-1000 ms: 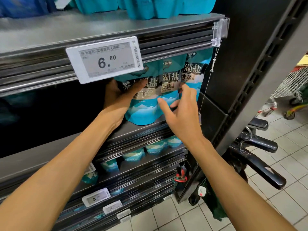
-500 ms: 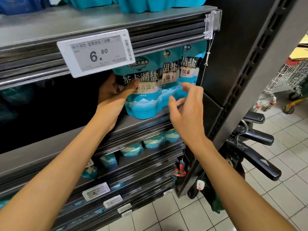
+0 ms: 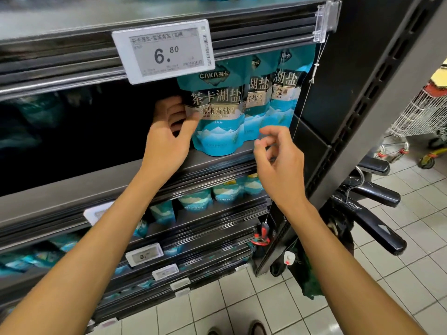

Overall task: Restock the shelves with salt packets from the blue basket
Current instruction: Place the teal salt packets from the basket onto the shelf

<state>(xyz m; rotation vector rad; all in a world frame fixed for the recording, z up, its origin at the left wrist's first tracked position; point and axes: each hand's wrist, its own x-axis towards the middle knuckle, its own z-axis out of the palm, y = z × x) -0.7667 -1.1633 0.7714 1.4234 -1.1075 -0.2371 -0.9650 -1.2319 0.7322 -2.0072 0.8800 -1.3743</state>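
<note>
Three teal salt packets (image 3: 219, 112) stand upright in a row at the right end of a dark metal shelf (image 3: 212, 159), each overlapping the one behind it, so only the front packet shows its full face; the other two appear as narrow strips, and their top edges are hidden behind the upper shelf's rail. The left hand (image 3: 167, 143) grips the left edge of the front packet, thumb pressed on its printed front and fingers (image 3: 169, 108) curled around behind it, where their tips pass out of sight. The right hand (image 3: 278, 160) hovers just in front of the packets' lower right corner, its fingers loosely bent and holding nothing, blurred enough that whether a fingertip touches the shelf lip cannot be told. A white price tag (image 3: 163, 50) reading 6.80 hangs from the rail above and covers the front packet's upper left corner. The shelf space to the left of the packets is in deep shadow and its contents are hard to make out. Lower shelves hold more teal packets, seen only as tops. The blue basket is not visible; black trolley handles (image 3: 370, 209) jut in at right, and a wire cart (image 3: 420, 112) is cut off by the frame edge.
</note>
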